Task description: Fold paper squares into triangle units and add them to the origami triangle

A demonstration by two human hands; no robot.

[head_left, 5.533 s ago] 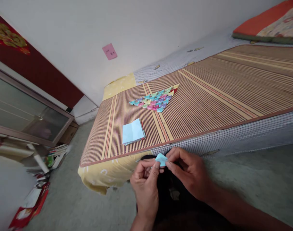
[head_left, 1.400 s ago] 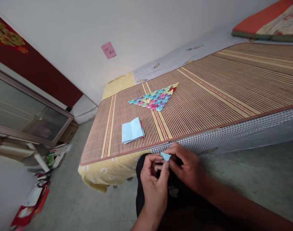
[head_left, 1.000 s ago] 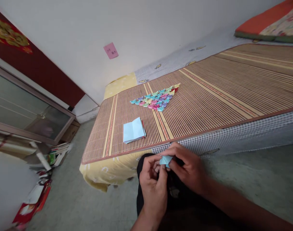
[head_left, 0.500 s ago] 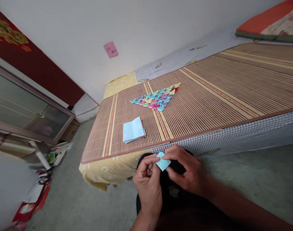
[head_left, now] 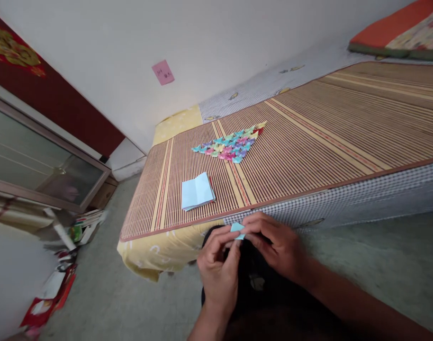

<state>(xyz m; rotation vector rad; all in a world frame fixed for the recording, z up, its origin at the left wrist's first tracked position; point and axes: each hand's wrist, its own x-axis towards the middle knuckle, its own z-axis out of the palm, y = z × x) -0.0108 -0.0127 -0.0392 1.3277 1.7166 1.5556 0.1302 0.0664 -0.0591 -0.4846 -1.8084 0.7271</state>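
My left hand [head_left: 219, 271] and my right hand [head_left: 277, 246] meet just below the near edge of the bed, both pinching one small folded light-blue paper piece [head_left: 237, 228]. Only a corner of that piece shows between the fingertips. On the bamboo mat [head_left: 309, 137] lies a stack of light-blue paper sheets [head_left: 196, 191], a little beyond my hands. Farther back rests a triangular patch of several small folded paper pieces in mixed colours [head_left: 230, 146].
The bed has a yellow sheet [head_left: 156, 255] at its near corner and a checked sheet [head_left: 362, 199] along the side. An orange cushion [head_left: 401, 33] lies at the far right. A pink note [head_left: 163, 72] sticks on the wall. Clutter [head_left: 56, 279] covers the floor at left, below a glass-fronted cabinet [head_left: 31, 166].
The blue piece, seen as a flat diamond half a second ago, is now mostly covered by my fingertips. Both hands have closed in on it and shifted slightly up.
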